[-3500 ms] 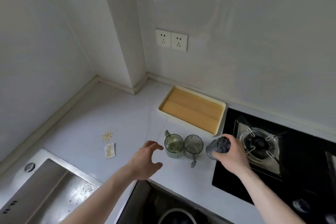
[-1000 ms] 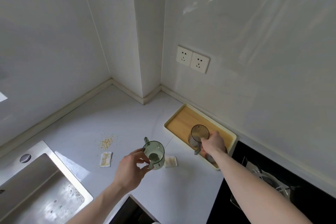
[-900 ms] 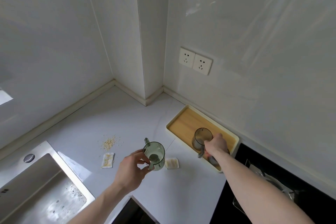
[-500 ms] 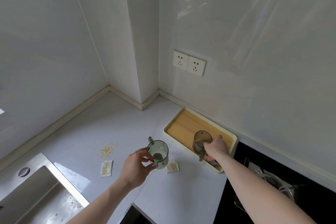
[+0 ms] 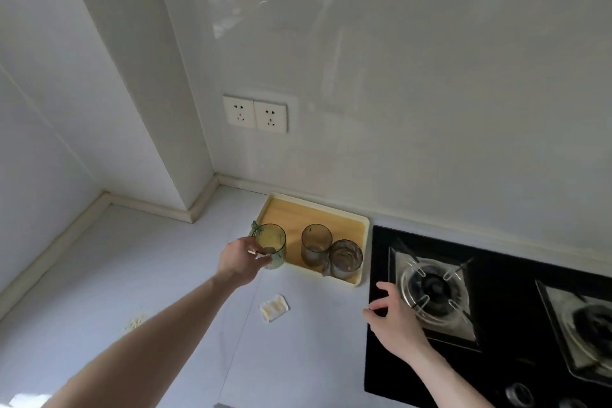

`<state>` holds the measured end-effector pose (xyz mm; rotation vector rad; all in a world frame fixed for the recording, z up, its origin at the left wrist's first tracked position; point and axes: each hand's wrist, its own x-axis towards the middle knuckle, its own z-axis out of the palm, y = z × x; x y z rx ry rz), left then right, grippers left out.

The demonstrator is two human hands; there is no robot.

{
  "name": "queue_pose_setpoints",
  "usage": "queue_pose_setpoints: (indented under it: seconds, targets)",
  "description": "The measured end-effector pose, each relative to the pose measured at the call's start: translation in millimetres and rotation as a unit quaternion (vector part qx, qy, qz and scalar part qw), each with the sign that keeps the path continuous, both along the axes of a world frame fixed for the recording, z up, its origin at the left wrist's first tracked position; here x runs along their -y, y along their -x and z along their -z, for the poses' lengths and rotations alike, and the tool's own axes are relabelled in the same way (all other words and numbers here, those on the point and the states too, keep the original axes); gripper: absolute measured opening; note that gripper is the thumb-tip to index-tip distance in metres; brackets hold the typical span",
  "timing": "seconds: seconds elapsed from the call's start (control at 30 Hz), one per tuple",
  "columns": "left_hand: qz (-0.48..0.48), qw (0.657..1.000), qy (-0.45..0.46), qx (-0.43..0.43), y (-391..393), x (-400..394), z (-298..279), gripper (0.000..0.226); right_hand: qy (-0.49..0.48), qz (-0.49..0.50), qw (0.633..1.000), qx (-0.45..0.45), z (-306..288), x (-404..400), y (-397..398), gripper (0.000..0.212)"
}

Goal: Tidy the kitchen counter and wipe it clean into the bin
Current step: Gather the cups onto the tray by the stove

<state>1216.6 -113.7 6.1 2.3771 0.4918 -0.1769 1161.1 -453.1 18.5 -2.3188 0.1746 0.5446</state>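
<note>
Presently a green cup (image 5: pixel 270 243) is gripped by the left hand (image 5: pixel 239 261), fingers curled round its lower wall, at the left edge of the tray (image 5: pixel 331 209); whether its base rests on the tray or is held just above the rim cannot be told. The cup is judged to be light, stiff and see-through, of glass or hard plastic, so smooth walls and some fragility are to be reckoned with. A hold round the body, or by the handle at its far left side, is judged safest, and it should be set down gently to avoid a knock against its neighbours. Two more cups are standing upright on the tray: a grey cup (image 5: pixel 316 243) and, touching it on the right, a dark cup (image 5: pixel 346 258). The right hand (image 5: pixel 395 318) holds nothing; its fingers are spread and rest at the hob (image 5: pixel 496 275) edge. On the surface (image 5: pixel 165 275) a small packet (image 5: pixel 274 307) lies near the tray, and crumbs (image 5: pixel 135 322) are scattered further left, so wiping is judged not yet begun.
</note>
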Motion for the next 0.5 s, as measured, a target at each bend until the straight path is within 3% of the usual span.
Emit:
queue_pose_setpoints:
  seconds: [0.13, 0.27, 0.5]
  targets:
    - [0.012, 0.999, -0.024, -0.022, -27.8, 5.5, 10.1, 0.018, -0.04, 0.066, 0.997, -0.003, 0.9, 16.6, 25.2, 0.069]
    - [0.021, 0.999, -0.027, -0.027, -41.4, 14.3, 20.4, 0.019, -0.078, 0.127, 0.989, -0.014, -8.8, 24.1, 54.5, 0.058]
    - [0.043, 0.998, -0.029, -0.029, -50.1, 26.0, 35.2, 0.022, -0.072, 0.173, 0.982, -0.026, -10.2, 39.0, 89.8, 0.057]
